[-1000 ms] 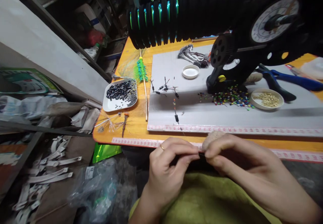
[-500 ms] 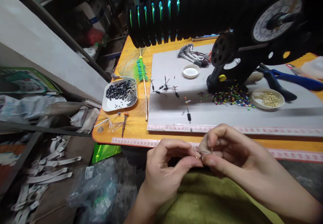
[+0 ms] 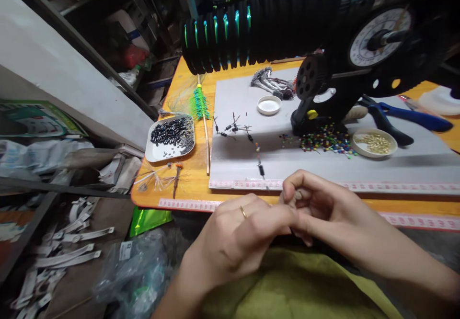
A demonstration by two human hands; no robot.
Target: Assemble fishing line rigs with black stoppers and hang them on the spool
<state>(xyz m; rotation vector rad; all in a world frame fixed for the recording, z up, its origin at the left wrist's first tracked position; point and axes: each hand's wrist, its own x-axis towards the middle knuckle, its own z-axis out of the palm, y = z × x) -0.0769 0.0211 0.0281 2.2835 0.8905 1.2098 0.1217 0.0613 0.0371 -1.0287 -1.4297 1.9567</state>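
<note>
Head view: left hand (image 3: 237, 235) and right hand (image 3: 316, 209) meet fingertip to fingertip just off the bench (image 3: 187, 185) front edge, both curled closed, pinching a tan wad (image 3: 292, 195); a small rig (image 3: 259, 158) lies just beyond. Measuring tape (image 3: 323, 185) digits are unreadable.

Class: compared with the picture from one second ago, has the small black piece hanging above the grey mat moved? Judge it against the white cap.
Yes. The small black piece has shifted right: it now hangs almost below the white cap, where earlier it hung further to the left of it.

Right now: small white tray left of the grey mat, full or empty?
Partly full. The white tray holds a heap of small black tubes across its far half; its near edge shows bare white.
</note>
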